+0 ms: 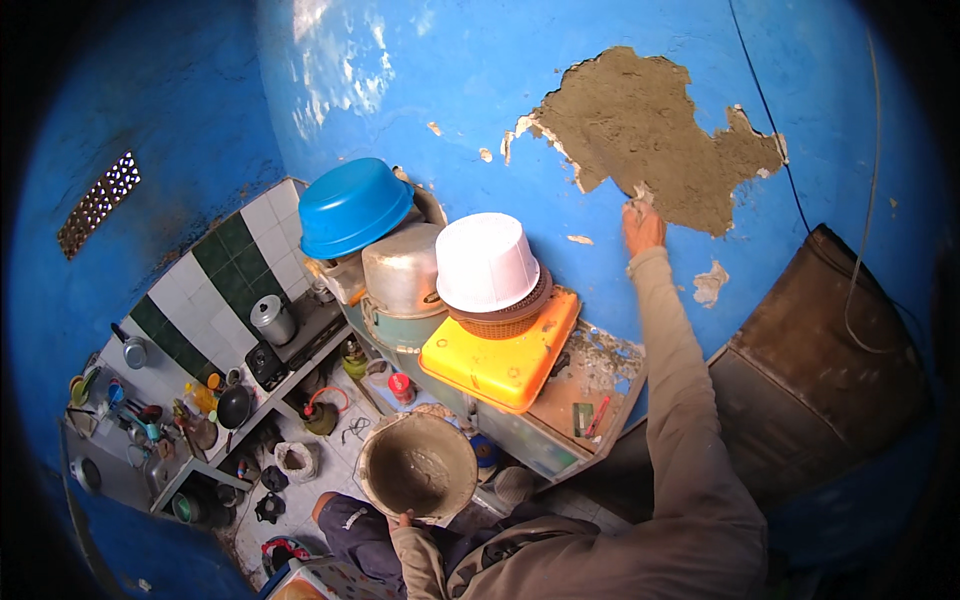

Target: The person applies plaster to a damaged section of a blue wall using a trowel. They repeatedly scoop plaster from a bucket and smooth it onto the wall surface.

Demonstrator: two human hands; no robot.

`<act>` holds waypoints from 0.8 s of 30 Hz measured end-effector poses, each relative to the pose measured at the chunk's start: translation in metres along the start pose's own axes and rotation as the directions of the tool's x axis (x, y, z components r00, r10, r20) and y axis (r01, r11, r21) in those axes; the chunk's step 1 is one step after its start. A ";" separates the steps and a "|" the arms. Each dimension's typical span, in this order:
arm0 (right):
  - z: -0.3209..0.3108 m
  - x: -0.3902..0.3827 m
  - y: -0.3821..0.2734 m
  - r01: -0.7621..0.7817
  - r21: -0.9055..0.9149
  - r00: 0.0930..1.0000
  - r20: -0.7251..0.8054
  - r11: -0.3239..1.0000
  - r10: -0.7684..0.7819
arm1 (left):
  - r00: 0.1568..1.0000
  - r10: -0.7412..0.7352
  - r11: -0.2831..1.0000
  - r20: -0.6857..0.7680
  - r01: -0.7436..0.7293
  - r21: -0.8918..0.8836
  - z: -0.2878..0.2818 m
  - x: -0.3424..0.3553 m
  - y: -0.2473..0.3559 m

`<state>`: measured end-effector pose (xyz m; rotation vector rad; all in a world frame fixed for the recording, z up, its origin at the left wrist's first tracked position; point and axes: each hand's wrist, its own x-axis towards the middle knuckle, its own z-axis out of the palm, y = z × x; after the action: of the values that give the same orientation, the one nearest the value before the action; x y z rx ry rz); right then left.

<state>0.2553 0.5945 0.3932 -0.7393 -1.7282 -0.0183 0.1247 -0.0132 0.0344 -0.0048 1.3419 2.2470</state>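
1. The right hand (642,226) reaches up to the blue wall (470,80), at the lower edge of a grey-brown mortar patch (640,120). Its fingers are bent inward; a pale bit shows by the fingertips, but I cannot tell whether this grip has hold of it.
2. The left hand (402,522) is low, its grip closed on the near rim of a mortar-smeared bucket (380,460). Grey-brown mortar (430,482) lies inside, and the bucket's mouth faces up.
3. Broken, pale-edged paint borders the patch, mainly on its left side. A dark cable (770,115) hangs past its right end.
4. Below the wall, a cabinet (560,410) carries an orange-yellow tray (490,365). On the tray sits a brown basket (510,318), with a white tub (485,262) on top.
5. Left of these, a blue basin (355,205) rests above a metal pot (400,268).
6. Farther left, a lidded pot (272,320) and a black frying pan (235,407) stand along a tiled kitchen counter (290,392).
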 end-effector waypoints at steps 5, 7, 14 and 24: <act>-0.026 0.043 -0.028 -0.464 0.176 0.861 0.322 0.868 0.394 | 0.999 0.008 0.998 -0.053 -0.004 0.068 -0.021 0.009 -0.018; -0.044 0.051 -0.036 -0.600 0.274 0.782 0.396 0.751 0.481 | 0.999 -0.049 0.995 -0.014 0.050 0.085 -0.018 0.011 -0.013; -0.079 0.032 -0.037 -0.736 0.457 0.676 0.463 0.500 0.573 | 0.999 0.036 0.997 -0.022 -0.034 0.071 0.004 0.013 -0.003; -0.015 -0.044 -0.070 -0.694 0.558 0.686 0.321 0.455 0.653 | 0.998 0.026 0.999 -0.058 -0.025 0.032 -0.025 0.023 -0.024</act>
<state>0.2398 0.5128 0.3848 -0.8437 -1.2276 1.1379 0.1092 -0.0144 -0.0041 -0.0426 1.4148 2.2628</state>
